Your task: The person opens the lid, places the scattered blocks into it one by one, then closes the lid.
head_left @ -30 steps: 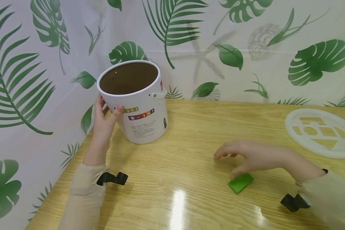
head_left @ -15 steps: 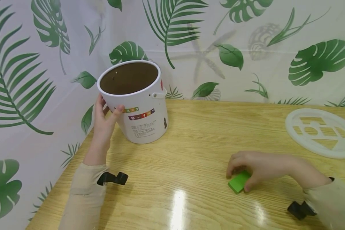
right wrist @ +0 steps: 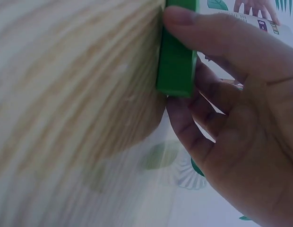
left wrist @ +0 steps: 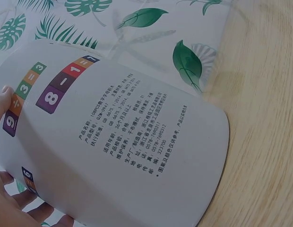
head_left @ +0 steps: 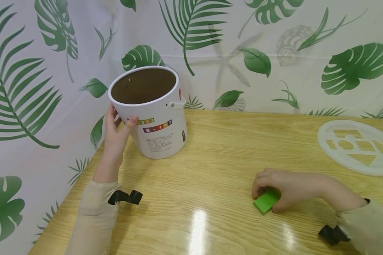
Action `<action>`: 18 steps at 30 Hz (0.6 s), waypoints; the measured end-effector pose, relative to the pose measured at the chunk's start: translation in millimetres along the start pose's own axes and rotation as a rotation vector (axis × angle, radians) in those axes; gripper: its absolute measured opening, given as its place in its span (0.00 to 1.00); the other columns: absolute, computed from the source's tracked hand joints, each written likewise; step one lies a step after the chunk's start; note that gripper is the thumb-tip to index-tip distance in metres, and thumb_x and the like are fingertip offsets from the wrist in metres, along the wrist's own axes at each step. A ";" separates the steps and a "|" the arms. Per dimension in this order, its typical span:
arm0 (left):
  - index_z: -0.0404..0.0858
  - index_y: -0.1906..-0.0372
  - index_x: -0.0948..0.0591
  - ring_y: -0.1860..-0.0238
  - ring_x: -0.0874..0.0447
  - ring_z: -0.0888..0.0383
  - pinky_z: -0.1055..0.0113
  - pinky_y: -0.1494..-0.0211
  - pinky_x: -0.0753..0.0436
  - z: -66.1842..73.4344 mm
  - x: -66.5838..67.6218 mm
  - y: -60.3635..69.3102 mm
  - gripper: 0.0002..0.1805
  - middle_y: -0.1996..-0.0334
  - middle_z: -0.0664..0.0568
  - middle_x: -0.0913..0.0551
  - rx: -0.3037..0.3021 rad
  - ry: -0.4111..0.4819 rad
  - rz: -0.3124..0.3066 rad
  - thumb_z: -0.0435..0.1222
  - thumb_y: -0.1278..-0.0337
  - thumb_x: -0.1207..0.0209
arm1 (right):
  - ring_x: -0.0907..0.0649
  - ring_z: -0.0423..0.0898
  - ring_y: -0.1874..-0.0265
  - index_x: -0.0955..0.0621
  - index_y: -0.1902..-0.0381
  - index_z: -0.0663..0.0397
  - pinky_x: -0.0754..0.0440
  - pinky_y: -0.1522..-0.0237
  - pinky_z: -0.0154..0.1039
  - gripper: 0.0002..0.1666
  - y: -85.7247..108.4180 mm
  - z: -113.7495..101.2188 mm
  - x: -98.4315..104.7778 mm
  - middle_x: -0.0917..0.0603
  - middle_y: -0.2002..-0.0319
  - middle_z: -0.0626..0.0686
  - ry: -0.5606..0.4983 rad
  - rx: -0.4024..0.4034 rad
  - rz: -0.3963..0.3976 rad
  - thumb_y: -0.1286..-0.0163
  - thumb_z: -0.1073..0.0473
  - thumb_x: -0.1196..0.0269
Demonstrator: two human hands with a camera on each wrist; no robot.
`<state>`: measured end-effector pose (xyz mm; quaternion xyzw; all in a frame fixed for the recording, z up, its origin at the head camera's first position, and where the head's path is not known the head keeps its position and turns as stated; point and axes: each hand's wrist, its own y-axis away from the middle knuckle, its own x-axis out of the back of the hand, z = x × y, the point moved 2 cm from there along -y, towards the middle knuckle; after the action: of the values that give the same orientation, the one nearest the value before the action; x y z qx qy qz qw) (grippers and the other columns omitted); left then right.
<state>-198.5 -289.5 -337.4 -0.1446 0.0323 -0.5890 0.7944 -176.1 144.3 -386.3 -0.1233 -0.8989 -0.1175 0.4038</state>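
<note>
A white bucket (head_left: 161,143) with printed number tiles and small text stands on the wooden table at the left, its dark interior facing up. My left hand (head_left: 114,141) holds its left side, thumb on the printed face and the other fingers around the side. In the left wrist view the bucket wall (left wrist: 137,137) fills most of the picture. At the lower right of the table, my right hand (head_left: 288,186) pinches a small green block (head_left: 265,202) between thumb and fingers. Seen from the right wrist, the block (right wrist: 177,71) lies along the table surface, the thumb on its long side.
A translucent white oval plate with cut-out shapes (head_left: 333,156) lies at the right of the table (head_left: 223,152). Behind and to the left hangs a white sheet (head_left: 207,85) printed with green leaves. The bucket's handle (head_left: 178,105) hangs at its right side.
My right hand has come down and to the right, and its thumb and fingers have closed around the green block. The left hand and the bucket have stayed in place.
</note>
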 end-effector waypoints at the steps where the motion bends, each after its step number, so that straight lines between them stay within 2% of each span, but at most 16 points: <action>1: 0.56 0.24 0.53 0.30 0.50 0.48 0.47 0.31 0.43 0.2 -0.2 0.1 0.50 0.27 0.54 0.51 -0.002 0.001 0.000 0.51 0.46 0.35 | 0.28 0.38 0.59 0.23 0.53 0.34 0.25 0.61 0.34 0.26 0.0 -0.4 0.1 0.25 0.56 0.37 0.004 -0.002 0.001 0.47 0.62 0.28; 8: 0.55 0.24 0.53 0.30 0.51 0.48 0.46 0.31 0.43 0.3 -0.6 0.7 0.49 0.27 0.54 0.51 -0.005 0.008 -0.003 0.51 0.45 0.36 | 0.28 0.38 0.61 0.22 0.54 0.33 0.25 0.61 0.34 0.26 -1.7 -4.3 1.1 0.25 0.58 0.36 0.009 -0.026 0.000 0.48 0.64 0.30; 15: 0.57 0.24 0.54 0.29 0.52 0.48 0.46 0.30 0.44 -1.0 0.2 -0.2 0.50 0.26 0.54 0.53 0.011 -0.008 -0.004 0.51 0.45 0.36 | 0.26 0.37 0.63 0.21 0.53 0.37 0.23 0.62 0.34 0.23 -9.6 -11.7 5.7 0.24 0.58 0.38 0.005 0.021 0.032 0.45 0.63 0.31; 18: 0.56 0.24 0.54 0.29 0.52 0.48 0.46 0.30 0.44 -1.3 0.4 -0.3 0.50 0.26 0.54 0.53 0.010 -0.006 -0.002 0.51 0.45 0.36 | 0.26 0.37 0.62 0.21 0.52 0.39 0.23 0.60 0.35 0.21 -13.8 -16.2 8.9 0.24 0.57 0.39 0.025 0.015 0.049 0.43 0.61 0.31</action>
<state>-198.9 -290.2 -338.5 -0.1424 0.0268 -0.5897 0.7946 -174.9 127.5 -370.7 -0.1408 -0.8913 -0.1021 0.4187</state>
